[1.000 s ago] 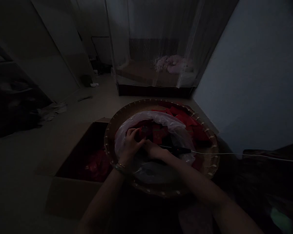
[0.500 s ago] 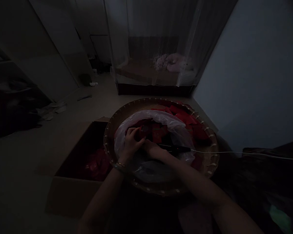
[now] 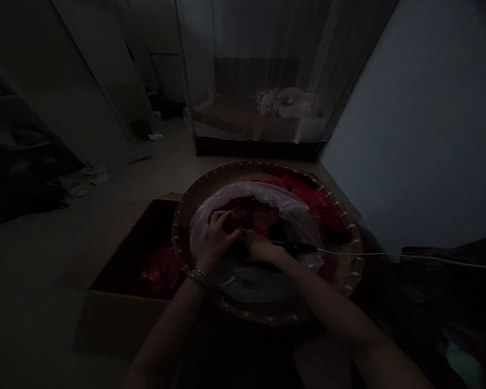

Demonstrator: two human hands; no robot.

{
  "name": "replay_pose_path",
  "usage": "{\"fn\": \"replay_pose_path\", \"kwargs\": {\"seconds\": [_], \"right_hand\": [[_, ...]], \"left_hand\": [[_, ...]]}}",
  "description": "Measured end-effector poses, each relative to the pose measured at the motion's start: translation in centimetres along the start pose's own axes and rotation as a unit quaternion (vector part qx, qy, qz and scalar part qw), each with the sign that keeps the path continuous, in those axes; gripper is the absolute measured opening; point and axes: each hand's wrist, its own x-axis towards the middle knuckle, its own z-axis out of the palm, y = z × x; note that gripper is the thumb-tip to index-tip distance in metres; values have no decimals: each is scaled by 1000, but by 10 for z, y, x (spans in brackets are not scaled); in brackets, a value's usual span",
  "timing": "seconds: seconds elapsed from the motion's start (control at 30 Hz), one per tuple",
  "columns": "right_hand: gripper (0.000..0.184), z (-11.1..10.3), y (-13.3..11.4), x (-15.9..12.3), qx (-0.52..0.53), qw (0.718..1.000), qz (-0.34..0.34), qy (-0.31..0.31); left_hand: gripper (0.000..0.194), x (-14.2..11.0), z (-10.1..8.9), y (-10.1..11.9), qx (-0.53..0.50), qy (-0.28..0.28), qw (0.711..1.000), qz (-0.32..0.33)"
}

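In dim light my left hand (image 3: 219, 235) is closed around the left side of a dark red packet (image 3: 241, 216), thumb towards me. My right hand (image 3: 258, 247) sits close beside it with fingers curled in at the packet's near edge; what they pinch is hidden. Under both hands lies a clear plastic bag (image 3: 247, 286), opened out over a round woven bamboo tray (image 3: 202, 186). More red packets lie inside the bag. Just right of my right hand is a slim black corded tool (image 3: 297, 247) with a small red light.
Red packets (image 3: 303, 189) are heaped along the tray's far right side. An open cardboard box (image 3: 117, 319) with shiny red wrapping (image 3: 162, 273) stands at the left. A white cord (image 3: 409, 256) runs off to the right. Behind are a netted bed (image 3: 247, 116) and a wall (image 3: 421, 124).
My right hand has shifted slightly at the packet, and its fingers show a little more. A red light now shows on the black tool. My left hand keeps its hold.
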Motion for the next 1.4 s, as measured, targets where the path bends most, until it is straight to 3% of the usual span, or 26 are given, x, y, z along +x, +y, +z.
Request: {"fn": "replay_pose_path", "kwargs": {"seconds": [0.13, 0.27, 0.33, 0.5, 0.6, 0.7, 0.8, 0.93, 1.03, 1.17, 1.23, 1.3, 1.37, 1.4], "right_hand": [[43, 3, 2, 4, 18, 1000, 14, 6], [26, -14, 8, -3, 72, 996, 54, 20], [26, -18, 8, -8, 87, 994, 60, 32], [59, 0, 2, -7, -3, 1000, 23, 16], [41, 8, 3, 0, -3, 999, 32, 22], [29, 0, 9, 0, 56, 995, 68, 41], [31, -8, 12, -6, 87, 992, 70, 53], [53, 0, 6, -8, 19, 999, 41, 29], [38, 7, 4, -4, 14, 998, 57, 23], [27, 0, 13, -3, 105, 990, 80, 59], [26, -7, 18, -5, 189, 972, 85, 108], [26, -12, 19, -7, 306, 934, 102, 156], [26, -15, 18, -9, 451, 863, 151, 172], [25, -16, 17, -9, 528, 812, 181, 170]], "left_hand": [[41, 0, -1, 1, 7, 9, 1000, 4], [41, 0, -1, 1, 4, 7, 1000, 3], [41, 0, 0, 0, 1, 6, 1000, 5], [42, 0, 1, -2, -4, 9, 1000, 4], [42, 0, 1, -1, -1, 12, 1000, 3], [41, 0, 0, 0, 4, 9, 1000, 2], [42, 0, 1, 0, 1, 4, 1000, 6], [42, 0, 1, 0, -5, 10, 1000, 10], [42, 0, 0, 1, -1, 8, 1000, 8], [40, 0, -1, 1, 8, 9, 1000, 8], [40, 0, -1, 1, 6, 9, 1000, 10], [40, 0, 0, 1, 4, 8, 1000, 11], [40, 0, 1, 0, 2, 6, 1000, 9], [40, 0, 1, 0, 1, 6, 1000, 8]]}}
